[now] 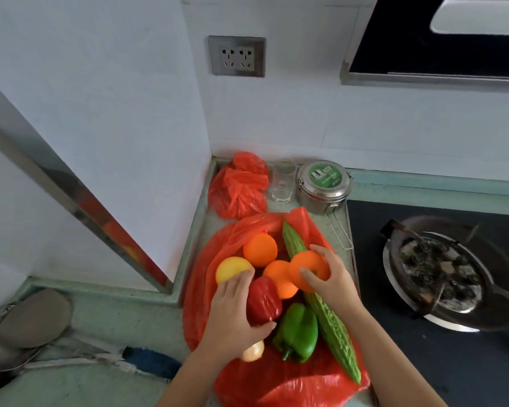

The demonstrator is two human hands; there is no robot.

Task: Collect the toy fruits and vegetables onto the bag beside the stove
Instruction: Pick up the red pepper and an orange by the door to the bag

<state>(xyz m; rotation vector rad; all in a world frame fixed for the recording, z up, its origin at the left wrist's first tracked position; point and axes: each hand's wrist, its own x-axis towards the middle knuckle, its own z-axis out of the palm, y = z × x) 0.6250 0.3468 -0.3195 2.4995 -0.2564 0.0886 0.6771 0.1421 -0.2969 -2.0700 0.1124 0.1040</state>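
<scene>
Setting: a pale green worktop ran into a white-tiled corner, with a black stove on the right carrying a dark wok.
Bag: a red plastic bag lay spread flat on the worktop just beside the stove.
On the bag: a long bitter gourd, a green pepper, a red pepper, a yellow fruit, two loose oranges and a pale onion, all bunched close together.
Left hand: the left hand lay over the red pepper, fingers curled around it and thumb under its lower end.
Right hand: the right hand grasped a third orange over the gourd, fingers wrapped round its sides.
Behind: a second, crumpled red bag, a clear glass and a steel lidded tin stood by the wall.
Left edge: a metal ladle rested on the worktop.
</scene>
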